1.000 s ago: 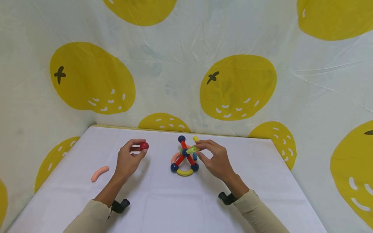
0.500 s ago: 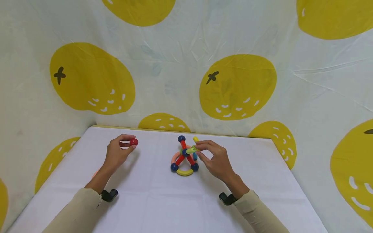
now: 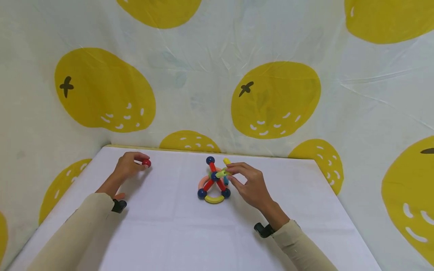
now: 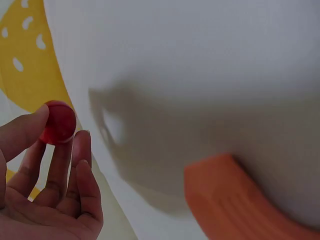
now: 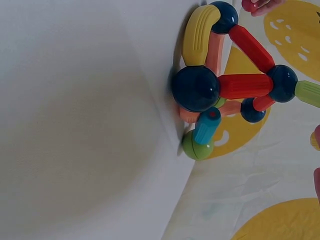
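From my remote seat I see the left hand [image 3: 128, 165] at far left, thumb and fingers pinching a red ball [image 3: 146, 163]. The right hand [image 3: 251, 184] pinches a yellow stick [image 3: 226, 161], whose visible end points to the far side. Just left stands a toy frame [image 3: 214, 176], mid-surface; its green stick [image 5: 308, 93] slants up and right toward those fingers. A pink curved stick [image 3: 119, 196] lies left, partly hidden by the left wrist.
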Available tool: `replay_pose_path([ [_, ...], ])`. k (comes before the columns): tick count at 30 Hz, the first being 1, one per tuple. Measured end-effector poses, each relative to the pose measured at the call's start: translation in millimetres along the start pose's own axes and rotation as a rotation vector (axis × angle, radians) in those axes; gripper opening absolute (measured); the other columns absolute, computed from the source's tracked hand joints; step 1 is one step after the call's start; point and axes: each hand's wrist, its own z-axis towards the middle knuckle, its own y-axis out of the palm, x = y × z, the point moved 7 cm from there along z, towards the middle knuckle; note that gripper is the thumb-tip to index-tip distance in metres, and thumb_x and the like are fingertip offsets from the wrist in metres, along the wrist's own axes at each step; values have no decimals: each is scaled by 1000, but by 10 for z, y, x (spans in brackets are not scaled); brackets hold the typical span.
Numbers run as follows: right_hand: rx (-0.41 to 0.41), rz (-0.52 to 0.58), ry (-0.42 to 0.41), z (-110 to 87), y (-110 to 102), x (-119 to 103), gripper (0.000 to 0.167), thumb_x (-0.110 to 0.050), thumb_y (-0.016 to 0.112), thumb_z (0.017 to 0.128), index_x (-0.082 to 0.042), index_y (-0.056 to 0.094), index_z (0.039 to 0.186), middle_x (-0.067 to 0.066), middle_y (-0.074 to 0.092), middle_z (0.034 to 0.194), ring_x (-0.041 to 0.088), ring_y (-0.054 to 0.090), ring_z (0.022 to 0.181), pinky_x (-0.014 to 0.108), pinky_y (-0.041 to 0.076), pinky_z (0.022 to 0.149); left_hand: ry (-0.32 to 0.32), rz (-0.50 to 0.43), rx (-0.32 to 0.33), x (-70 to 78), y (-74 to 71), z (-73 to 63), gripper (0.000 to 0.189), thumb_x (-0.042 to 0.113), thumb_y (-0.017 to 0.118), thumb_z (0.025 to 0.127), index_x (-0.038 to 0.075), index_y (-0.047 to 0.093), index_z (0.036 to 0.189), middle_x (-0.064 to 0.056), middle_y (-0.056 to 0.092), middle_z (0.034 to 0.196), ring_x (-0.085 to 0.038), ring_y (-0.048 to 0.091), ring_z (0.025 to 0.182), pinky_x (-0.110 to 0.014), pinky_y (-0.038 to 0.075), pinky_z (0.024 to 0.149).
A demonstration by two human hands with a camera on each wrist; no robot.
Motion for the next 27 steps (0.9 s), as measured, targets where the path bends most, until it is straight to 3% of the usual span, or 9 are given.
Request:
replay_pose_path([
  [8, -9, -9, 0, -7, 5, 15, 25, -13, 85, 91, -13, 80, 116, 0, 78, 124, 20, 74, 119, 41, 59, 103, -77, 23, -59, -105, 35, 98, 38, 12, 77, 96, 2, 71, 131, -24, 69, 132, -35, 65, 108, -31, 52, 79],
  [20, -15, -14, 13, -18, 11, 23, 24, -14, 84, 92, -14, 80, 116, -1, 78, 125, 19, 74, 121, 41, 59, 103, -34, 44, -25, -145, 130, 137, 39, 9, 77, 95, 3, 69, 132, -24, 70, 130, -37, 67, 109, -30, 56, 77],
  [27, -6, -28, 12, -48, -18, 51, 25, -13, 86, 90, -13, 81, 115, 1, 79, 123, 20, 74, 119, 42, 60, 101, -40, 35, -23, -139, 149, 111, 39, 10, 77, 96, 3, 68, 133, -25, 68, 131, -38, 65, 112, -37, 59, 84],
])
